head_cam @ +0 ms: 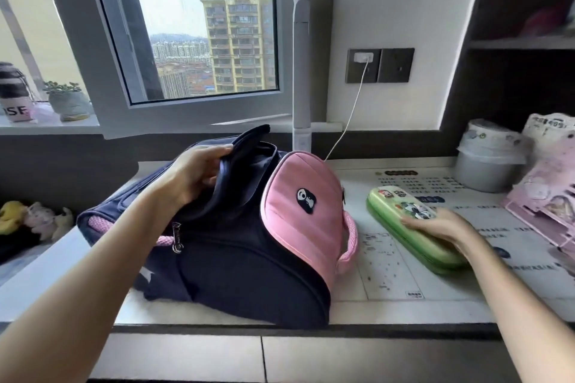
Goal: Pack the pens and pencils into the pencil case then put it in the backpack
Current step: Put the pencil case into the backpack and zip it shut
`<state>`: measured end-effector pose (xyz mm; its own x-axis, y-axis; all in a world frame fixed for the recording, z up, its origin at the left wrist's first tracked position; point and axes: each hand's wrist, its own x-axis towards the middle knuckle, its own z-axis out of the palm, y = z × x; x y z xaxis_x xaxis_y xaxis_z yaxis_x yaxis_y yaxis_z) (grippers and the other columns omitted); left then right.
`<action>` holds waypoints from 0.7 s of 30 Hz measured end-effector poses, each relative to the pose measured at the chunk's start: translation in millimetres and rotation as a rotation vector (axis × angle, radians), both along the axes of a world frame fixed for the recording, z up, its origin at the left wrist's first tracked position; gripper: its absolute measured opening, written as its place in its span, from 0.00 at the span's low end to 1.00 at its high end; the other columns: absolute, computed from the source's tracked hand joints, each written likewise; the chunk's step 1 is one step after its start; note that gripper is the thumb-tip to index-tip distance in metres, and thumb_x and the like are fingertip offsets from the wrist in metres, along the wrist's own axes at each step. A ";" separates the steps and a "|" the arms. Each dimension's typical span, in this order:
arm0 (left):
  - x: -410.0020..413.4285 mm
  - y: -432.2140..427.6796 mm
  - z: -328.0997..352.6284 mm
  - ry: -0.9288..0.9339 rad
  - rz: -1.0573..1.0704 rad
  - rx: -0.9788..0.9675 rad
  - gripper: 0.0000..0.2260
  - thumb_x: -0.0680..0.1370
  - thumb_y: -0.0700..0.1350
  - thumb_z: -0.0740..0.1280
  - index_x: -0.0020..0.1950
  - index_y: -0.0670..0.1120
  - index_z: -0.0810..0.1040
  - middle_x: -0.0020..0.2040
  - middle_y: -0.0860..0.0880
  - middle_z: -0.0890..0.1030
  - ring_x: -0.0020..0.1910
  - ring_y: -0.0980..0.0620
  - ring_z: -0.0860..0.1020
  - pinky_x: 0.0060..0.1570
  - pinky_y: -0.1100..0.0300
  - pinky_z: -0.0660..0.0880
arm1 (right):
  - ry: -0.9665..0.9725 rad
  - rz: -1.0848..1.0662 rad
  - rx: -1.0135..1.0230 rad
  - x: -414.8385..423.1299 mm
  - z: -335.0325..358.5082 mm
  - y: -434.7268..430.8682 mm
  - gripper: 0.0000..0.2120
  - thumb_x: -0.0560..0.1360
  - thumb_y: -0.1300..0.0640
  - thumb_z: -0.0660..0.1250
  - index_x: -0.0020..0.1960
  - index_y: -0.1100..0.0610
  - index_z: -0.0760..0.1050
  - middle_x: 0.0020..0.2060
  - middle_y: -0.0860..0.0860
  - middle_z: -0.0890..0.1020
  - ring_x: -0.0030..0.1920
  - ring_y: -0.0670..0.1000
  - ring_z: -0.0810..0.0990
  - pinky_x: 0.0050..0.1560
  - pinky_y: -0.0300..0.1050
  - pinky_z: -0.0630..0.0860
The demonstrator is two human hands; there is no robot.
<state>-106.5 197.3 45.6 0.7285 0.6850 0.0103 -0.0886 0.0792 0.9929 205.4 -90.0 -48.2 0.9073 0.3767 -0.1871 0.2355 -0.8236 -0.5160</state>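
Left grip (196,174): holding the backpack (242,258) flap, with the mouth pulled open.
Right grip (441,225): closed over the case (401,224) from above.
Case: flat on the desk (404,292), just right of the backpack, not touching it.
Done: the case looks shut and no loose pens show, so packing is probably finished.
Left: lift the case into the open backpack.
Writing: "ISE" on a cup (17,102) on the sill (46,126); the case's stickers (413,207) are too blurred to read.
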 end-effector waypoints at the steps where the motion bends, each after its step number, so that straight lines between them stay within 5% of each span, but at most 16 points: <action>1: 0.1 -3.6 1.4 0.005 0.015 0.029 0.23 0.62 0.49 0.73 0.55 0.42 0.80 0.46 0.44 0.71 0.37 0.50 0.69 0.34 0.60 0.59 | 0.057 0.031 0.025 -0.3 5.1 0.7 0.41 0.58 0.32 0.73 0.58 0.61 0.74 0.52 0.59 0.79 0.49 0.58 0.78 0.52 0.49 0.74; 3: 0.0 -11.3 5.5 0.040 0.032 0.096 0.19 0.67 0.48 0.71 0.54 0.39 0.79 0.42 0.43 0.75 0.33 0.52 0.70 0.32 0.63 0.62 | 0.115 0.042 0.050 -5.2 11.7 1.6 0.36 0.63 0.38 0.74 0.58 0.65 0.73 0.49 0.58 0.76 0.47 0.57 0.75 0.48 0.46 0.71; 5: 0.3 -19.2 10.2 0.098 0.046 0.185 0.06 0.75 0.43 0.66 0.47 0.42 0.79 0.27 0.50 0.75 0.22 0.58 0.69 0.22 0.68 0.61 | 0.097 0.019 0.074 -2.8 9.2 2.7 0.33 0.62 0.39 0.75 0.54 0.64 0.74 0.46 0.58 0.77 0.43 0.56 0.75 0.47 0.46 0.72; 8: 2.5 -26.2 14.2 0.170 0.057 0.289 0.06 0.77 0.42 0.64 0.41 0.44 0.76 0.21 0.55 0.70 0.19 0.60 0.66 0.20 0.70 0.62 | 0.085 -0.026 0.101 -5.4 13.0 2.7 0.25 0.61 0.42 0.77 0.43 0.63 0.76 0.32 0.55 0.78 0.32 0.53 0.76 0.34 0.44 0.71; 11: 0.5 -29.3 19.8 0.248 0.073 0.433 0.06 0.76 0.43 0.64 0.41 0.42 0.76 0.26 0.51 0.68 0.22 0.57 0.64 0.24 0.67 0.61 | 0.042 0.018 0.077 -10.9 19.3 7.6 0.26 0.60 0.43 0.78 0.43 0.64 0.78 0.37 0.58 0.83 0.37 0.56 0.81 0.37 0.44 0.73; 14: 1.2 -33.2 25.2 0.321 0.107 0.581 0.09 0.75 0.42 0.65 0.35 0.41 0.75 0.25 0.50 0.67 0.24 0.55 0.63 0.26 0.62 0.59 | 0.023 0.023 0.130 -17.3 27.2 13.5 0.38 0.57 0.44 0.80 0.55 0.67 0.71 0.45 0.60 0.82 0.43 0.58 0.81 0.45 0.48 0.78; 17: 4.4 -38.0 31.0 0.413 0.187 0.750 0.12 0.74 0.43 0.64 0.30 0.41 0.71 0.25 0.48 0.67 0.27 0.51 0.63 0.30 0.58 0.60 | 0.072 0.027 0.422 -31.2 43.9 15.5 0.39 0.61 0.53 0.80 0.64 0.62 0.65 0.49 0.59 0.79 0.45 0.58 0.80 0.47 0.52 0.78; 21: 4.3 -39.7 46.0 0.482 0.291 0.893 0.13 0.74 0.45 0.64 0.32 0.40 0.71 0.29 0.46 0.67 0.29 0.50 0.64 0.32 0.57 0.59 | 0.307 0.158 0.970 -70.2 82.4 23.5 0.22 0.70 0.56 0.72 0.60 0.62 0.72 0.44 0.56 0.82 0.38 0.54 0.83 0.41 0.49 0.80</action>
<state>-102.2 157.6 91.5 0.5983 0.7207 0.3503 0.4330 -0.6586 0.6154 135.2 -66.5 34.2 0.7986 0.6001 0.0457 0.0507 0.0086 -0.9987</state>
